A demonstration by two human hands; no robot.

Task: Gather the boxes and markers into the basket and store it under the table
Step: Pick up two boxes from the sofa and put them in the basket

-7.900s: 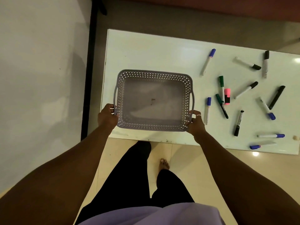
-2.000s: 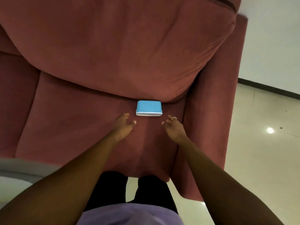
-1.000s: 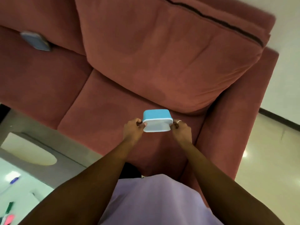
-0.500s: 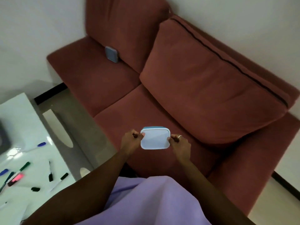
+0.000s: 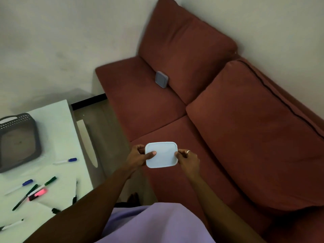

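I hold a small pale blue box [image 5: 164, 154] between both hands, its whitish face towards me, above the sofa seat. My left hand [image 5: 139, 156] grips its left end with the thumb laid across the face. My right hand [image 5: 187, 157] pinches its right end. A second, grey-blue box [image 5: 161, 79] leans against the far back cushion of the sofa. The grey perforated basket [image 5: 37, 137] stands on the white table [image 5: 63, 130] at the left. Several markers lie scattered on the table, among them a blue-capped marker [image 5: 65, 161] and a pink highlighter [image 5: 37, 194].
A dark red sofa [image 5: 236, 137] fills the right and middle of the view, against a pale wall. A strip of floor [image 5: 105, 134] separates the sofa from the table. My feet show near the table's corner.
I picked the blue box off the sofa seat with both hands and lifted it. My view has swung left, bringing the table, basket and second box into sight.
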